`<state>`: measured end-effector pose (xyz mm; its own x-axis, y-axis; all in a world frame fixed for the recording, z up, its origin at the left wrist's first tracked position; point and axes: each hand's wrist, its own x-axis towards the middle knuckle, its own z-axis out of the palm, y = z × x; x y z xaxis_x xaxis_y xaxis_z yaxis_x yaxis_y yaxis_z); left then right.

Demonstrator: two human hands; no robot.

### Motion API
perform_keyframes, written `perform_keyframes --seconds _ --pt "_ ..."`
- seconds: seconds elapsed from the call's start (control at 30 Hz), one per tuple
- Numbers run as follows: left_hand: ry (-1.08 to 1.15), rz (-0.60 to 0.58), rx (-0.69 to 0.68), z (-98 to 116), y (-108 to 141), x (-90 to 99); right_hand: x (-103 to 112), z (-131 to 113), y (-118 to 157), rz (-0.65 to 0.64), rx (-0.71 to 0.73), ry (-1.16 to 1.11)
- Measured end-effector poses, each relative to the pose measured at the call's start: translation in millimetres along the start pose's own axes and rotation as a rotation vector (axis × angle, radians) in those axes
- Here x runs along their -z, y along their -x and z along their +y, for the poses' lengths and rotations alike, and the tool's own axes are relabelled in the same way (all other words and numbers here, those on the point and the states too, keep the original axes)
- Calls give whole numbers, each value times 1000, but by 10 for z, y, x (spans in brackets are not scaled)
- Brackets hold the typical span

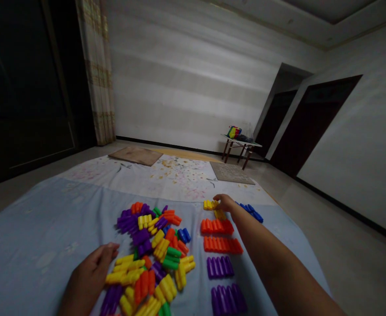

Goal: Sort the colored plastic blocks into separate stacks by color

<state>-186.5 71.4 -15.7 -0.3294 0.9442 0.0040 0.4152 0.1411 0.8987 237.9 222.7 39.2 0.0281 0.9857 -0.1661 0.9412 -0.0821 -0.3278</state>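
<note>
My left hand (92, 272) rests on the cloth at the left edge of a mixed pile of ribbed plastic blocks (140, 237), its fingers close together; whether anything is in them is hidden. My right hand (224, 202) reaches to the far end of the sorted blocks, its fingertips at a yellow block (210, 205). Another yellow block (219, 214) lies just under that hand. Nearer to me are two orange rows (216, 226) and two purple rows (219, 267). Blue blocks (250, 211) lie beyond my right forearm.
A pale blue and flowered cloth (64, 219) covers the surface. At its far side lie a brown board (135, 155) and a grey mat (231, 172). A small table (242, 141) with a colourful bag stands near the back wall, by dark doors.
</note>
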Motion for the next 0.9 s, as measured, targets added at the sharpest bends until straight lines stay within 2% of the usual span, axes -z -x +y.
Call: perform_keyframes --seconds 0.17,0.33,0.43,0.53,0.6,0.7,0.8,0.9 --pt "-27 12 -37 44 31 12 -8 -33 13 15 -1 -76" --pt "3 24 -53 166 108 7 75 -164 145 114 59 -137" --pt "5 29 -67 190 129 2 69 -389 342 180 174 -176" --pt "-6 36 -83 182 125 -2 -42 -708 649 147 339 -212" --pt "-9 33 -74 177 119 -6 -142 -938 878 94 521 -237" --pt "-14 24 -76 180 117 -11 -271 -1259 1166 95 749 -204" --pt "-21 24 -90 180 120 -13 -362 -1495 1319 89 847 -162" --pt "-9 18 -97 160 117 -18 -438 -1615 1360 45 841 -100"
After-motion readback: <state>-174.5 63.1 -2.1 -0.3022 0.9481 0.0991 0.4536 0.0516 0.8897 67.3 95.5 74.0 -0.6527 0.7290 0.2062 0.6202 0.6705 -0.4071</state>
